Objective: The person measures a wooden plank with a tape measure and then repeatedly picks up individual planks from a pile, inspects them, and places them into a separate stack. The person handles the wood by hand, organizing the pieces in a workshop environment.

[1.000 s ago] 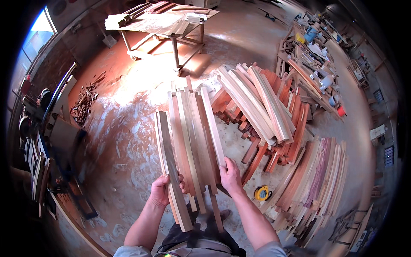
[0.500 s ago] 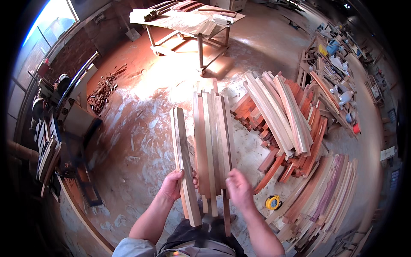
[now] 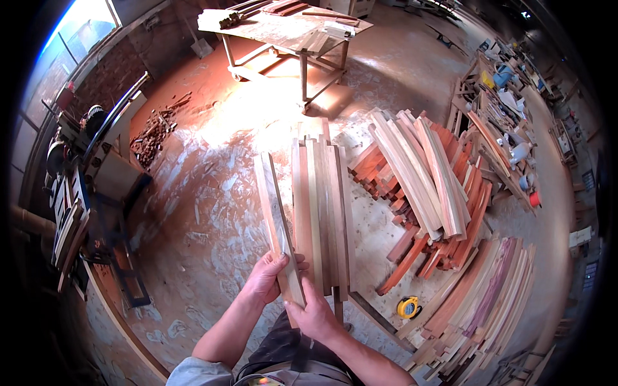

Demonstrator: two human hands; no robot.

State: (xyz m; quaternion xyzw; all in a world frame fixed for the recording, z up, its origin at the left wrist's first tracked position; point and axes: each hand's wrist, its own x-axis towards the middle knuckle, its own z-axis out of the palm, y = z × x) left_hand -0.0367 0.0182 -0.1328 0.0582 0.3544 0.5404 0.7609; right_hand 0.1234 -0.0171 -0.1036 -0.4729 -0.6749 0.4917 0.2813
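A long pale wooden strip (image 3: 275,212) slants away from me, left of the stacked strips. My left hand (image 3: 267,278) is closed around it near its lower part, thumb on top. At its near end my right hand (image 3: 314,313) is closed on the wood, thumb across the lower edge. Just right of the held strip stands a stack of wooden strips (image 3: 320,219), brown and cream, lying lengthwise side by side. What supports this stack is mostly hidden. Whether a second strip lies under the held one I cannot tell.
To the right are a pile of reddish strips (image 3: 473,212) with pale strips (image 3: 412,174) across it, more strips (image 3: 473,315) lower down, and a yellow tape measure (image 3: 409,307). A wooden table (image 3: 290,35) stands ahead. Machinery (image 3: 109,161) is at left, a cluttered bench (image 3: 502,109) at far right.
My right hand has moved left and down from beside the stack onto the strip's near end. The held strip has shifted slightly away from me.
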